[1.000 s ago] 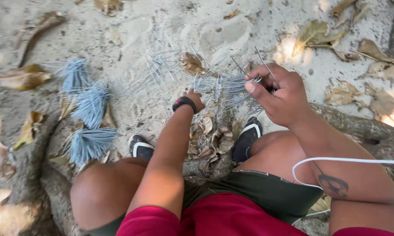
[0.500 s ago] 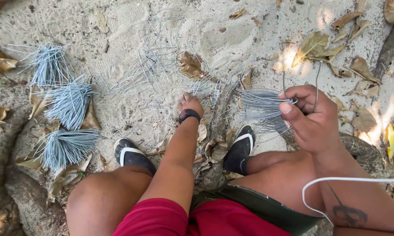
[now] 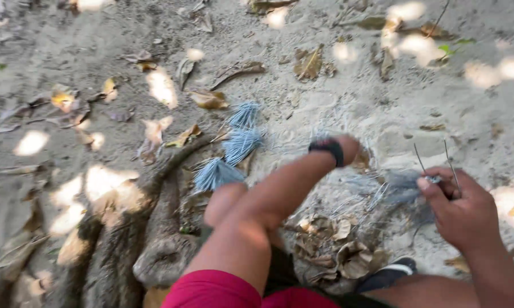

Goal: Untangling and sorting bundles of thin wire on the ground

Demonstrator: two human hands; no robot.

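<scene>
My right hand grips a fanned bunch of thin blue-grey wires at the right, two dark strands sticking up from its fingers. My left hand, with a black band on the wrist, reaches forward to the sand near loose scattered wires; its fingers are mostly hidden and blurred. Three tied bundles of blue-grey wires lie in a row on the sand to the left of my left arm.
Sandy ground with dry brown leaves all around. A thick tree root curves along the lower left. My black-and-white sandal and a heap of dry leaves lie below my hands.
The view has swung left and blurred. My left arm has stretched further forward. My right hand still holds the wire bunch, now at the right edge.
</scene>
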